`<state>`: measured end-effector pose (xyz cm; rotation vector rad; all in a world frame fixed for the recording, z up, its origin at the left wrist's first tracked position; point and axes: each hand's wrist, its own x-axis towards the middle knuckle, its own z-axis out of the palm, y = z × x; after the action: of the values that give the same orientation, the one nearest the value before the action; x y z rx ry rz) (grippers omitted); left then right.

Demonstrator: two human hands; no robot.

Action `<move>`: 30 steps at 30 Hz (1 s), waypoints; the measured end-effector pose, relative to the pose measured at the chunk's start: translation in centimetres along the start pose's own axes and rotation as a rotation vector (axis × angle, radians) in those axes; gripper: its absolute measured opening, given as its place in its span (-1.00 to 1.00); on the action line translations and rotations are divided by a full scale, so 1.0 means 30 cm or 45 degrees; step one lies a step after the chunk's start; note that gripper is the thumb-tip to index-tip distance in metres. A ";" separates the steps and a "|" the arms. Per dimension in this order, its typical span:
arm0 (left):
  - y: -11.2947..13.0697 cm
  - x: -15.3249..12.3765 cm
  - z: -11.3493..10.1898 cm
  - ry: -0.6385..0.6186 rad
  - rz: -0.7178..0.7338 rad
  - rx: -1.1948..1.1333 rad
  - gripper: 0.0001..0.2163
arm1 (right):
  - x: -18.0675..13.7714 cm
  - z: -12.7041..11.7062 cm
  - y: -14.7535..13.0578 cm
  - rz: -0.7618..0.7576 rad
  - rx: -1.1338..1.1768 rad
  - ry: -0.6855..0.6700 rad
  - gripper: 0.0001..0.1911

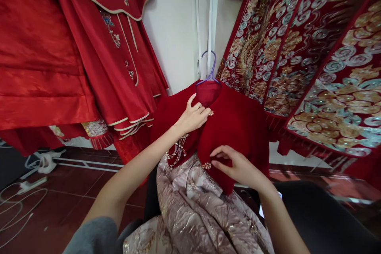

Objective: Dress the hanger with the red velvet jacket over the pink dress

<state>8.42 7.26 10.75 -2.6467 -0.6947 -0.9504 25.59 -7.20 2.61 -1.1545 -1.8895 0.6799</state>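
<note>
A dark red velvet jacket point(235, 115) hangs from a purple hanger point(211, 74) in front of me. My left hand point(194, 116) is closed on its front edge just below the collar, beside a jewelled button point(211, 113). One finger of that hand sticks up. Lower down, my right hand point(235, 164) lies against the velvet with thumb and forefinger apart, near a second jewelled ornament point(206, 165). Beaded tassels point(178, 149) dangle from the jacket's left side, below my left wrist. Shiny pinkish brocade cloth point(202, 210) is bunched underneath, over my lap.
Red garments with pale piping point(104, 55) hang at the left. Richly embroidered red garments point(291, 47) hang at the right. White metal poles point(206, 20) rise behind the hanger. White cables point(20, 206) lie on the tiled floor. A black seat point(315, 214) is at lower right.
</note>
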 end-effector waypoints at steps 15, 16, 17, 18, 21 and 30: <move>-0.032 -0.091 -0.044 0.373 -0.515 0.545 -0.44 | 0.467 -0.038 0.003 -0.086 -0.804 1.216 -0.21; -0.052 -0.107 -0.056 0.422 -0.551 0.552 -0.44 | 0.445 -0.058 0.031 -0.077 -0.829 1.219 -0.21; -0.073 -0.124 -0.067 0.465 -0.589 0.547 -0.43 | 0.419 -0.084 0.057 -0.072 -0.843 1.231 -0.22; -0.094 -0.141 -0.077 0.496 -0.627 0.531 -0.42 | 0.390 -0.112 0.081 -0.081 -0.854 1.237 -0.23; -0.153 -0.189 -0.100 0.471 -0.736 0.410 -0.36 | 0.312 -0.200 0.138 -0.064 -0.885 1.251 -0.32; -0.348 -0.180 -0.137 0.424 -1.135 -0.154 -0.67 | 0.279 -0.417 0.198 0.011 -0.939 1.114 -0.49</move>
<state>-2.75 12.77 11.06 -2.1277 -1.8177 -1.6205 36.73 3.35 7.67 -1.5533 -1.3486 -0.5404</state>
